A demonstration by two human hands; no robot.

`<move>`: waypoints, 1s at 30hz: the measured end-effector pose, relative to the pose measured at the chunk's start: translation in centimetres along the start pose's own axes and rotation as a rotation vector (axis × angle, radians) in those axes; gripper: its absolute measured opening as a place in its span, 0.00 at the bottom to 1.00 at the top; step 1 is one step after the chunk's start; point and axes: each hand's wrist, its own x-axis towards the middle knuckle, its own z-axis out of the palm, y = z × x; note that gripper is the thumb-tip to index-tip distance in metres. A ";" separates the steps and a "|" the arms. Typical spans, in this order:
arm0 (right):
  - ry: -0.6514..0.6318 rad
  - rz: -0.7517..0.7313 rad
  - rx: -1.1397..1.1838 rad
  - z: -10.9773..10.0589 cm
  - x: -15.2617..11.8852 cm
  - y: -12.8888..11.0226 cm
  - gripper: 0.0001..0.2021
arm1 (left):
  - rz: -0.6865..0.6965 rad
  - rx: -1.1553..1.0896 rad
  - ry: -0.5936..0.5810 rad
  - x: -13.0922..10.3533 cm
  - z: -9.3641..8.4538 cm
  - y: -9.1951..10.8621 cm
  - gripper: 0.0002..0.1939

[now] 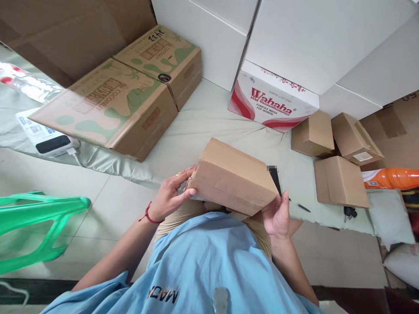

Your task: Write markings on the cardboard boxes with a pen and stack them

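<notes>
A plain brown cardboard box [234, 179] is held tilted above my lap, close to the edge of the cloth-covered table. At its left end, my left hand [172, 194] grips the box, with the thumb on the near face and the fingers behind. My right hand [276, 213] supports the lower right corner, its fingers partly hidden under the box. Just beyond the right end lies a flat black object [275, 179], partly covered by the box. A dark pen-like item [304, 208] rests on the cloth right of my right hand.
Two printed coconut cartons [144, 122] stand at the left, near a white device [54, 143]. A Wahaha water carton [273, 98] is at the back. Several small brown boxes [342, 181] and an orange bottle [393, 178] sit right. A green stool [42, 231] stands on the floor.
</notes>
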 end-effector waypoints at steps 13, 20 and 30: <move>-0.064 0.043 -0.034 -0.9 -0.7 1.1 0.17 | 0.409 0.066 -0.181 0.5 -1.5 0.7 0.40; -0.077 0.010 -0.051 -1.7 -0.7 1.7 0.22 | 0.456 0.047 -0.171 -0.4 -0.9 1.7 0.37; -0.086 -0.126 -0.121 -1.3 -1.3 2.1 0.27 | 0.392 -0.038 -0.317 -0.4 -0.6 3.3 0.49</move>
